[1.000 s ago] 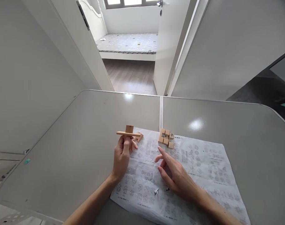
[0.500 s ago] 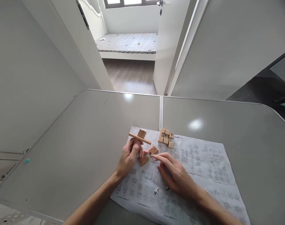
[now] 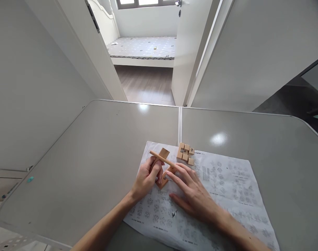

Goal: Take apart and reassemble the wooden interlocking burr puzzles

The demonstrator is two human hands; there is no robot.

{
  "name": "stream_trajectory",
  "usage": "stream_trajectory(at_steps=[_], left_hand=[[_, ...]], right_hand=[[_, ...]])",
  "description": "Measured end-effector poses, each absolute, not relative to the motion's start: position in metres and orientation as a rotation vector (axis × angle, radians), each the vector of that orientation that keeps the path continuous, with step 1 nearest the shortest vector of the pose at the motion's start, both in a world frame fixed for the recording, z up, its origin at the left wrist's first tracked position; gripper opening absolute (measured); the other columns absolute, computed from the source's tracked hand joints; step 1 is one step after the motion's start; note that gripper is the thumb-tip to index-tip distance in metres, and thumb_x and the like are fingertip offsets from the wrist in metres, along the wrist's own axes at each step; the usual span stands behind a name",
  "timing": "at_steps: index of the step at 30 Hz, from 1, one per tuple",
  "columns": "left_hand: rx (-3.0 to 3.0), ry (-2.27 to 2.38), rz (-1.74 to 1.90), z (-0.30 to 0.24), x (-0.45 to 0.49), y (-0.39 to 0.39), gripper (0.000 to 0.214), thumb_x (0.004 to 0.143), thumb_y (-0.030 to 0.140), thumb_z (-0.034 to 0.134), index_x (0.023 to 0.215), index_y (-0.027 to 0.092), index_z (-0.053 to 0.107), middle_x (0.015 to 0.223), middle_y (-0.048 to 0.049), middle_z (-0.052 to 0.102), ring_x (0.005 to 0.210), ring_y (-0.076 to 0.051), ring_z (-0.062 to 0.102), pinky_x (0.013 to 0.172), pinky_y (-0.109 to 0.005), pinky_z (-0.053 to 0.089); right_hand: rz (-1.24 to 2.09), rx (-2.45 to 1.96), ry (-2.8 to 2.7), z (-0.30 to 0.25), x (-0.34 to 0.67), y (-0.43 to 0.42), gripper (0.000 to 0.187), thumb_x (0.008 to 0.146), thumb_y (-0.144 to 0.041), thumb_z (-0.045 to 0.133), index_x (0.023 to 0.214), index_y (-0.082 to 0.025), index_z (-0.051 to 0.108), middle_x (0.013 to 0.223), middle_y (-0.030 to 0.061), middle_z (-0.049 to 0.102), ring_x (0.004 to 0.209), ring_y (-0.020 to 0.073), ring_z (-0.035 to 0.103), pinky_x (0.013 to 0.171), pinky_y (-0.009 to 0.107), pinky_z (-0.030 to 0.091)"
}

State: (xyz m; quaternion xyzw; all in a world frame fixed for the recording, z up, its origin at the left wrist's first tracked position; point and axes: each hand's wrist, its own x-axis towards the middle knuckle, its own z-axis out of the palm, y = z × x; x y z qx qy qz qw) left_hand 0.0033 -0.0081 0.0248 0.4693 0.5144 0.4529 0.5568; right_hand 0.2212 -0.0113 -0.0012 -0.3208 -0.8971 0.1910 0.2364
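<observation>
stick: left of cubes | paper: on table | bed: beyond table

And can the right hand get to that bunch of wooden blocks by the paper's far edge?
Probably yes: the right hand is close to the wooden blocks, with only printed paper showing between them. Nothing seems to cover the blocks.

Wooden stick: light brown, the plain colour of wood.
Flat wooden piece: medium brown, with a darker mark.
Notched wooden piece: warmer brown, slightly orange.
Block group: pale yellowish brown; one block bears a black "3".
Paper sheet: white, printed with many small grey drawings and dark lines of text.
Table: plain grey, its rim lighter.
Mattress: pale grey, with small scattered marks, white and dark.
Floor: greyish brown, in a pattern of boards.
</observation>
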Motion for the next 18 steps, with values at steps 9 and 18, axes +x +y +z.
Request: stream_trajectory(at_steps=[9, 18], left_hand=[[1.118, 1.223, 1.046, 0.022, 0.0018, -0.0066, 0.036, 0.105, 0.054, 0.051, 0.096, 0.019, 0.055, 0.057, 0.0069, 0.051, 0.048, -0.01, 0.05, 0.055, -0.024, 0.045], [1.099, 1.247, 1.033, 0.0273, 0.0022, -0.0057, 0.032, 0.105, 0.05, 0.052, 0.095, 0.019, 0.053, 0.057, 0.0077, 0.05, 0.049, -0.01, 0.048, 0.056, -0.024, 0.043]], right_hand=[[0.645, -0.919, -2.409, -0.0042, 0.2229, -0.0121, 0.04, 0.103, -0.023, 0.062, 0.143, -0.021, 0.053, 0.133, 0.0159, 0.062, 0.126, 0.0346, 0.055, 0.105, 0.053, 0.054], [0.754, -0.908, -2.369, -0.0011, 0.223, -0.0106, 0.018, 0.1, -0.027, 0.069, 0.113, -0.024, 0.056, 0.108, 0.0091, 0.063, 0.101, 0.029, 0.057, 0.086, 0.045, 0.054]])
